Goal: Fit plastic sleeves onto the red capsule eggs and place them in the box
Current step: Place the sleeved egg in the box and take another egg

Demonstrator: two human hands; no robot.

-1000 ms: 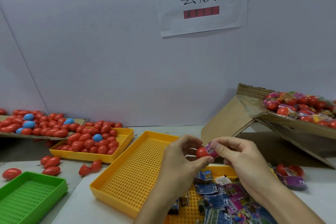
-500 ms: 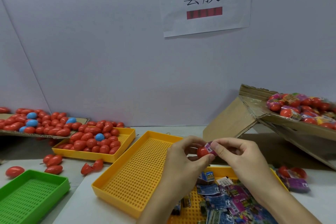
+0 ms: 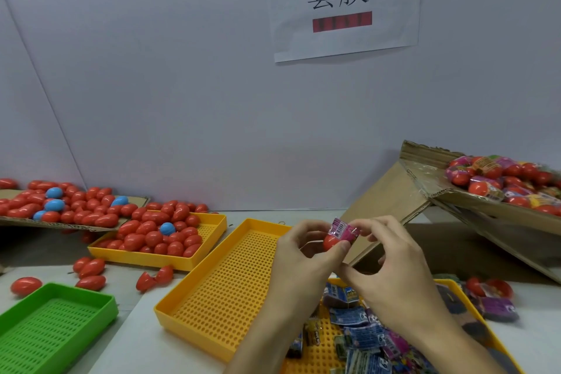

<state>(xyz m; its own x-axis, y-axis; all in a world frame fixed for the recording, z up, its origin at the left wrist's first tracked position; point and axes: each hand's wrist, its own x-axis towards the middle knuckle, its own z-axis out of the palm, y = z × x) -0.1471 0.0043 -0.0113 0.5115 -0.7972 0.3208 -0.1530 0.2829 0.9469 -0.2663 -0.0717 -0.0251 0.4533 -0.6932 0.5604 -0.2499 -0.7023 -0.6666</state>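
My left hand (image 3: 303, 255) grips a red capsule egg (image 3: 330, 242) between thumb and fingers above the long yellow tray (image 3: 224, 288). A pink plastic sleeve (image 3: 344, 230) sits partly over the egg's top. My right hand (image 3: 391, 264) pinches the sleeve's right edge with its fingertips. The tilted cardboard box (image 3: 473, 215) at the right holds several sleeved eggs (image 3: 501, 179). Loose sleeves (image 3: 364, 331) lie piled in the yellow tray under my right forearm.
A second yellow tray (image 3: 212, 222) and a cardboard sheet (image 3: 133, 200) at the left carry several red and blue eggs. A green tray (image 3: 54, 322) sits at the lower left. Loose eggs (image 3: 91, 267) lie on the table; a paper sign (image 3: 343, 0) hangs on the wall.
The sleeve has turned more upright on the egg, and my right hand's fingers have shifted along its edge. Both hands stay at the same spot.
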